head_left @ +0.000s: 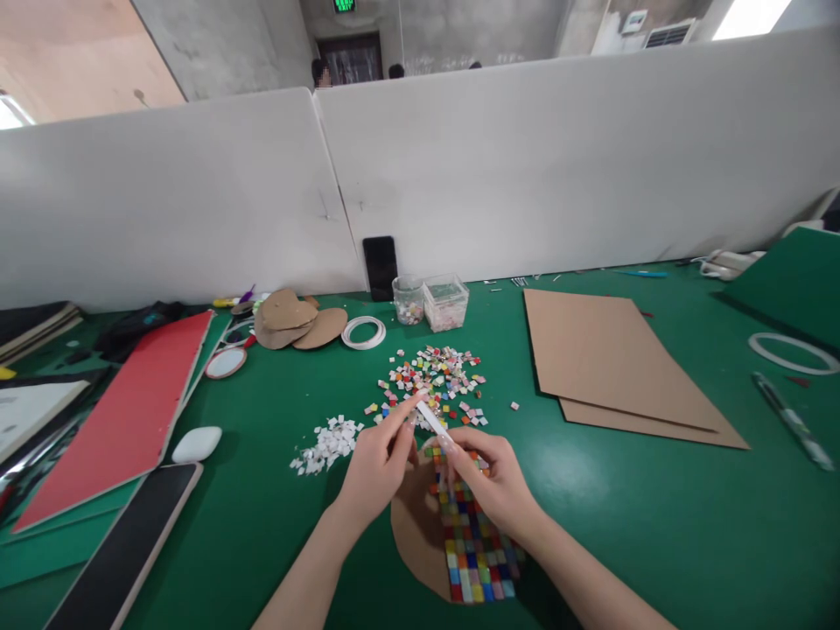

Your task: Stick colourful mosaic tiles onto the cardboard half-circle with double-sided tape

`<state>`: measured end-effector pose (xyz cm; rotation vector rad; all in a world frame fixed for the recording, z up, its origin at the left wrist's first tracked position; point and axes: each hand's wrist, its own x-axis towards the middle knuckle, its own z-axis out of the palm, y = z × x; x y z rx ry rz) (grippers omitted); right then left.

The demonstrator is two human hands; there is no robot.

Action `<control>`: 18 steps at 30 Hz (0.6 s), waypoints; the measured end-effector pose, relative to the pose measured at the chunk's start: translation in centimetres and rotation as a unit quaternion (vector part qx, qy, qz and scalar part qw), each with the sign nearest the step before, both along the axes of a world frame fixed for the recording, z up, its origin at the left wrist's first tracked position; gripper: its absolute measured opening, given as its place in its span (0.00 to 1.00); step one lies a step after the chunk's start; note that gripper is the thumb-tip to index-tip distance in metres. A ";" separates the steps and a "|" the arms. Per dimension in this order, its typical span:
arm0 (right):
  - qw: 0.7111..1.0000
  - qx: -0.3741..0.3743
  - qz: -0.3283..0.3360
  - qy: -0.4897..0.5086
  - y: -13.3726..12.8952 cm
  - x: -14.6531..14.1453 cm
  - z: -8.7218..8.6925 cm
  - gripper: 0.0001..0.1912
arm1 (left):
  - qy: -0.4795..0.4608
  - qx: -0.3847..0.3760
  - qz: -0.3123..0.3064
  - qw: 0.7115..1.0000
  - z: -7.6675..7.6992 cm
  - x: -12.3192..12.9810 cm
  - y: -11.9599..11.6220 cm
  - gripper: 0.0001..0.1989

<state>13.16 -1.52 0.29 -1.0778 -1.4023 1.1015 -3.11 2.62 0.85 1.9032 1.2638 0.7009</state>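
Note:
A short, narrow white strip [433, 418] is held above a cardboard disc [415, 532]. My left hand [381, 455] has its index finger and thumb closed at the strip's upper end. The lower end is pinched between the thumb and fingers of my right hand [489, 477]. Rows of coloured mosaic tiles [473, 560] cover the right part of the disc, partly hidden under my right hand; the left part is bare cardboard. Just beyond my hands lies a loose heap of mixed coloured tiles [437, 372]. Small white paper pieces [328, 444] are piled left of my left hand.
Behind the tiles stand a clear cup [408, 300], a clear square box [446, 304] and a phone [381, 268] against the partition [525, 166]. Cardboard sheets [591, 359] lie right. Left are cardboard discs [321, 329], a tape roll [363, 332] and a red board [124, 416].

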 end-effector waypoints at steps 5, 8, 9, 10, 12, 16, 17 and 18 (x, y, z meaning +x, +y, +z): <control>0.999 0.019 -0.012 -0.044 -0.1 0.0 0.0 0.14 | 0.000 0.014 -0.002 1.000 -0.1 0.0 -0.1 0.21; 0.997 0.027 -0.021 -0.069 -0.1 0.0 0.0 0.14 | -0.012 0.016 0.000 1.000 -0.1 0.0 -0.1 0.21; 0.997 0.027 -0.021 -0.072 -0.1 0.0 -0.1 0.14 | -0.018 0.016 0.002 1.000 -0.2 0.0 -0.2 0.21; 0.997 0.027 -0.019 -0.074 -0.1 0.0 -0.1 0.15 | -0.026 0.014 0.001 1.000 -0.2 -0.1 -0.2 0.21; 0.997 0.030 -0.012 -0.076 -0.1 0.0 -0.3 0.15 | -0.050 0.002 -0.007 0.999 -0.3 -0.2 -0.3 0.21; 0.996 0.040 -0.024 -0.081 0.0 0.0 -0.6 0.15 | -0.109 -0.039 -0.048 0.992 0.0 -0.2 -0.6 0.21; 0.995 0.039 -0.028 -0.083 0.1 0.0 -0.6 0.15 | -0.120 -0.046 -0.051 0.990 0.1 -0.2 -0.7 0.21; 0.995 0.037 -0.028 -0.085 0.1 0.0 -0.6 0.15 | -0.127 -0.049 -0.046 0.990 0.3 -0.2 -0.7 0.21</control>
